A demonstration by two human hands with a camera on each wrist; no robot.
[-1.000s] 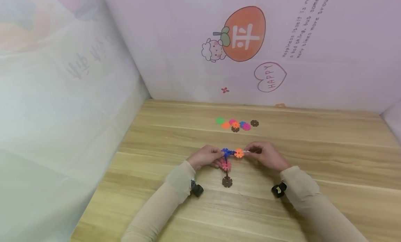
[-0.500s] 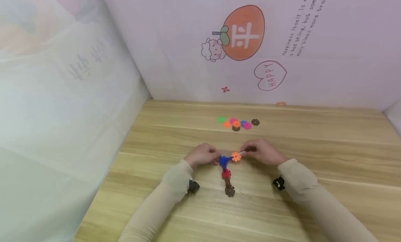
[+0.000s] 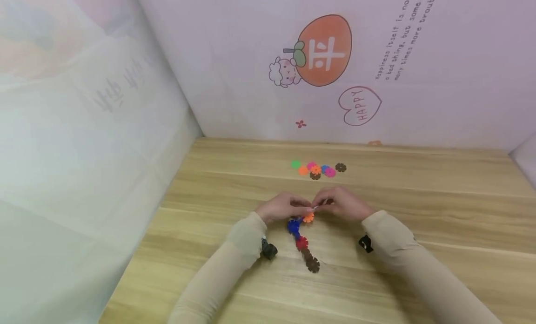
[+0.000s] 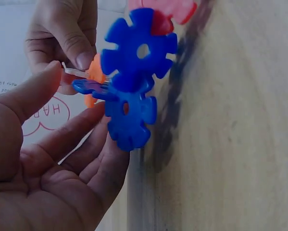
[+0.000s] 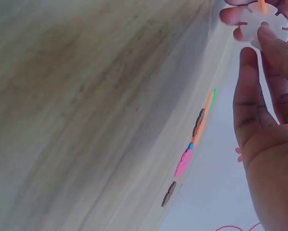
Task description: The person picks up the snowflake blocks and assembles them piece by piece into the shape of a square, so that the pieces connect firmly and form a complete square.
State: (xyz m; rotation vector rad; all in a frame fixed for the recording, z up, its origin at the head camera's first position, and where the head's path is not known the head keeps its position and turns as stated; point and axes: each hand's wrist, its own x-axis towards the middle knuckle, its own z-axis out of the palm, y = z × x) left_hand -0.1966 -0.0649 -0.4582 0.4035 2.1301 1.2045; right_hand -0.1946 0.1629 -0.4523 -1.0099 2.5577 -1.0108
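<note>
A chain of notched plastic snowflake discs hangs from the hands over the table. From the bottom come brown discs, a red disc, joined blue discs and an orange disc. My right hand pinches a white disc between thumb and fingers, and this disc meets the orange one. My left hand has its thumb and fingers about the orange and white discs. In the left wrist view its index fingertip touches the orange disc; its thumb tip lies by the white disc's edge.
Behind the hands, several loose discs lie in a row on the wooden table: green, orange, pink, blue and brown. A printed cloth wall stands at the back, with another at the left.
My left hand has moved right, off the blue discs and to the orange and white discs. Both hands are closer together. The chain's lower end has swung nearer the body.
</note>
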